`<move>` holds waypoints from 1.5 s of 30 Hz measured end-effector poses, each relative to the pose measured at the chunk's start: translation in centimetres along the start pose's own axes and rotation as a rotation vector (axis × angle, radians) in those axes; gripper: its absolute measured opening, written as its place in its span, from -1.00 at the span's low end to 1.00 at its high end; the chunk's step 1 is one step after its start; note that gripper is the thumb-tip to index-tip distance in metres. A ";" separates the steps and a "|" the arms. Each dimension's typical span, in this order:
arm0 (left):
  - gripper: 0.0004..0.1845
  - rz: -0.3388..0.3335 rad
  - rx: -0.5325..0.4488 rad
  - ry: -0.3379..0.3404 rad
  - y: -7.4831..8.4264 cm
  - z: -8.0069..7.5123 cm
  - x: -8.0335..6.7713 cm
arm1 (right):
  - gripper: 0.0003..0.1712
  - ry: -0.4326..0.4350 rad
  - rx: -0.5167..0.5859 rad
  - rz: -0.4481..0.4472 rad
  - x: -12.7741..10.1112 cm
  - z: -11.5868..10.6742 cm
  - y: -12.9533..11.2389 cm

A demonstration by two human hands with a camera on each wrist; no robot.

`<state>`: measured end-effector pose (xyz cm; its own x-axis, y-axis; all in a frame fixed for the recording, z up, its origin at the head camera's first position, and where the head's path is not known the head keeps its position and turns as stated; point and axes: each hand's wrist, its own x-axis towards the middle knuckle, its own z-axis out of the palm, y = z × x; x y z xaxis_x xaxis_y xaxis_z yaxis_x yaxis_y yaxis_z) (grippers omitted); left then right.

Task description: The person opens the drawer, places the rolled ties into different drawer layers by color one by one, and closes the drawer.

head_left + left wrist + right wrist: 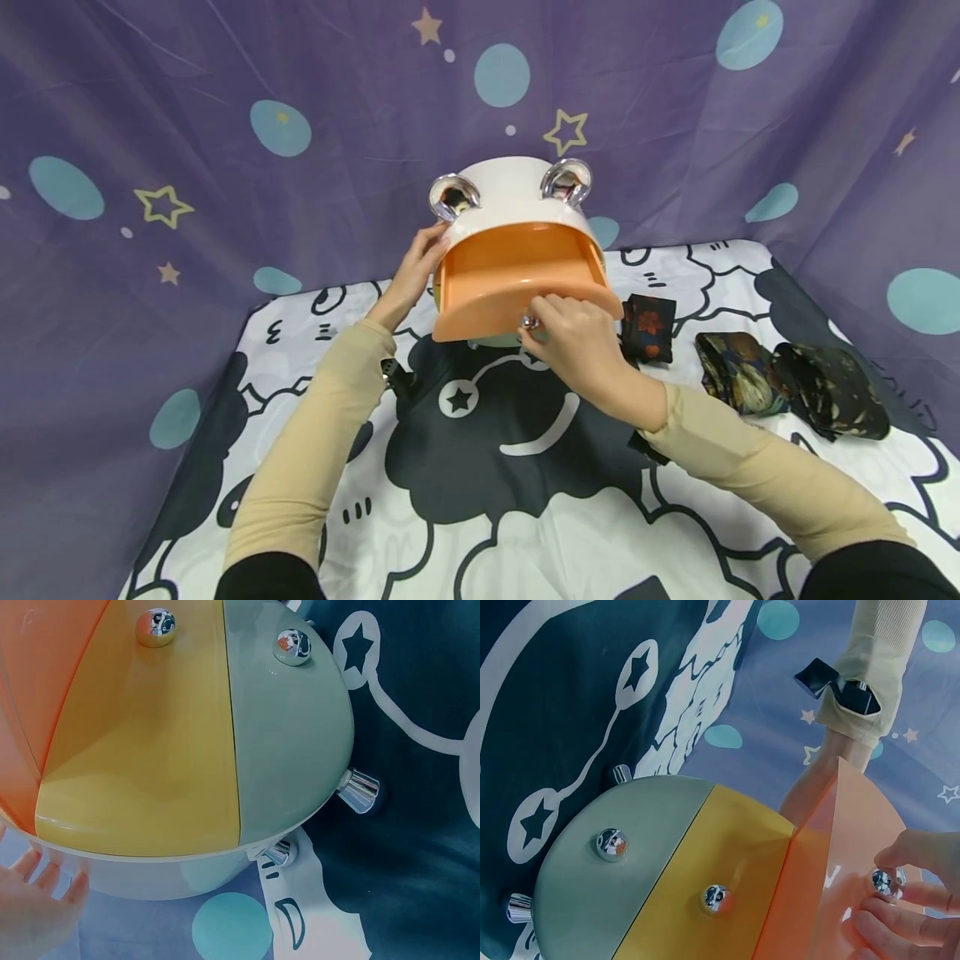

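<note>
1. Orange plastic was seen in the top drawer (480, 315), which was drawn out from a white, round-topped cabinet (517, 190) placed on the bed-like sheet, near the purple curtain.
2. The drawer's silver ball knob (529, 322) was pinched between the thumb and fingers of the right hand (576, 340); the fingers were curled and clamped on it.
3. The cabinet's side, at the person's left, was touched by the left hand (414, 271), whose fingers were extended and slightly apart, laid along the white shell.
4. Below the orange drawer, a yellow drawer (142, 765) and a green drawer (292, 727) were kept closed, each fitted with a silver knob.
5. The cabinet's top was flanked by two chrome ear-shaped ornaments (455, 197), and short chrome feet (360, 791) were fixed underneath.
6. To the right of the cabinet, a dark folded cloth with a red flower (650, 327), a multicoloured patterned bundle (742, 372) and a camouflage bundle (840, 390) were laid in a row.
7. The white sheet (585, 542) was printed with black cartoon sheep; the purple curtain (337, 167) was decorated with stars and blue ovals.
</note>
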<state>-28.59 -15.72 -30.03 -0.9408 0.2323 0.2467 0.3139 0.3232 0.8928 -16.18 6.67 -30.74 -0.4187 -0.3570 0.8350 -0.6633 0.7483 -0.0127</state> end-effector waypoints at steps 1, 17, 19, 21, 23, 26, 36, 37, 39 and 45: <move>-0.58 0.003 0.001 0.000 0.0 0.0 0.0 | -0.75 0.000 -0.001 0.001 -0.1 0.0 0.0; -0.59 0.013 -0.008 0.017 0.3 0.0 0.2 | -0.78 0.004 -0.012 -0.002 -0.8 -0.6 -0.6; -0.59 0.016 -0.014 0.021 0.2 0.0 0.2 | -0.78 0.003 -0.007 -0.001 -0.8 -0.6 -0.7; -0.59 0.015 -0.015 0.022 0.2 0.0 0.2 | -0.77 0.001 -0.005 -0.001 -0.9 -0.6 -0.7; -0.59 0.014 -0.011 0.022 0.2 0.0 0.3 | -0.77 0.000 -0.004 -0.002 -1.0 -0.6 -0.7; -0.59 0.013 -0.010 0.022 0.2 0.0 0.3 | -0.77 0.005 -0.002 -0.007 -1.0 -0.7 -0.7; -0.58 0.012 -0.020 0.019 0.2 0.0 0.2 | -0.75 0.012 -0.010 -0.024 -1.3 -0.8 -0.9; -0.58 0.010 -0.021 0.018 0.2 0.0 0.2 | -0.74 0.015 -0.012 -0.026 -1.3 -0.8 -0.9; -0.58 0.009 -0.026 0.017 0.1 0.0 0.1 | -0.74 0.019 -0.012 -0.030 -1.5 -0.9 -0.9; -0.58 -0.009 -0.024 0.011 0.1 0.1 -0.1 | -0.72 0.001 0.022 -0.029 -1.7 -1.2 -0.8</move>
<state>-28.42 -15.61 -30.07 -0.9450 0.2195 0.2425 0.3024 0.3034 0.9036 -14.19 7.32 -31.52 -0.3981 -0.3779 0.8359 -0.6887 0.7251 -0.0002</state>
